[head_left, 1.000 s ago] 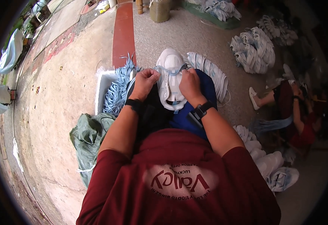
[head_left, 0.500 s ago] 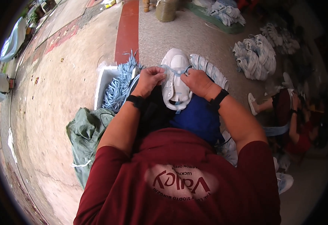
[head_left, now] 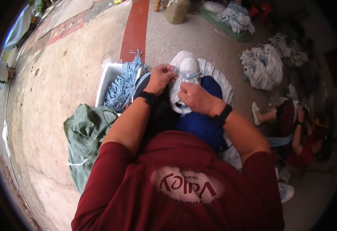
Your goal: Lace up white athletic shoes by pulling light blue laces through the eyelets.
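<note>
While the white sneaker [head_left: 184, 79] rests on the lap at 12 o'clock, the left hand [head_left: 161, 77] has slid up to pinch the pale blue lace [head_left: 187, 74] near the toe, fingers together — the right hand [head_left: 193, 98], formerly at the shoe's side, now clamps its tongue end. Lacing looks underway. A white box of blue laces [head_left: 120, 86] sits at 10 o'clock.
</note>
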Motion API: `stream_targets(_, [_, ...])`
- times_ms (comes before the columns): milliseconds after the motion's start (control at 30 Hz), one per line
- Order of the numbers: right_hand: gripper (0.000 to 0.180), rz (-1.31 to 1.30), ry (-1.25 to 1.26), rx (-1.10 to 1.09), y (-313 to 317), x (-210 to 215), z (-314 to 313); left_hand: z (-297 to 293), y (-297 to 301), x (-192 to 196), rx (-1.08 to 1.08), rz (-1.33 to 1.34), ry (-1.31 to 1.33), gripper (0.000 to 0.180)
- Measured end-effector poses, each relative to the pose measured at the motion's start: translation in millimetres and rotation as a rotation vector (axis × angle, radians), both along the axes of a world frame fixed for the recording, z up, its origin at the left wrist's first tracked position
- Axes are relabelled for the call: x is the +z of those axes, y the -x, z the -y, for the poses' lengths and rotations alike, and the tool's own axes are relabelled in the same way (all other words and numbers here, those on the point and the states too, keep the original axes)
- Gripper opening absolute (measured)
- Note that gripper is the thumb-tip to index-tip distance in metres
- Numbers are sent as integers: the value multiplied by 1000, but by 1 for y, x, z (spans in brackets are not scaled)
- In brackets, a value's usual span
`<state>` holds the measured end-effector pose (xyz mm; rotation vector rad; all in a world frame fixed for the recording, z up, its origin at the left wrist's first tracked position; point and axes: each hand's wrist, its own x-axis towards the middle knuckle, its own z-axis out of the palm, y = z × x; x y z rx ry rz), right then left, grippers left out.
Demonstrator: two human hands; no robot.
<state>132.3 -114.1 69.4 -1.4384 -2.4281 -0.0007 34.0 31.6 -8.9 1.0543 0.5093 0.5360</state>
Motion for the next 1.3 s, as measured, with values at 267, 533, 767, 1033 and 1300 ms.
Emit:
stream_targets(267, [4, -439, -131, -448, -19, -29, -9, 11, -7, -2, 129, 20, -87, 6])
stream_targets(533, [13, -364, -173, -566, -27, -49, -12, 21, -18, 11, 214, -379, -1210, 8])
stream_targets(767, [14, -487, -189, -612, -22, -56, -24, 3, -17, -19, 195, -360, -590, 15])
stream_targets(1033, [10, -337, -169, -702, -20, -58, -28, 34, -6, 30, -22, -641, -1366, 23])
stream_targets(1300, [8, -285, -115, -641, -18, -53, -27, 10, -8, 16, -101, -656, -1286, 20])
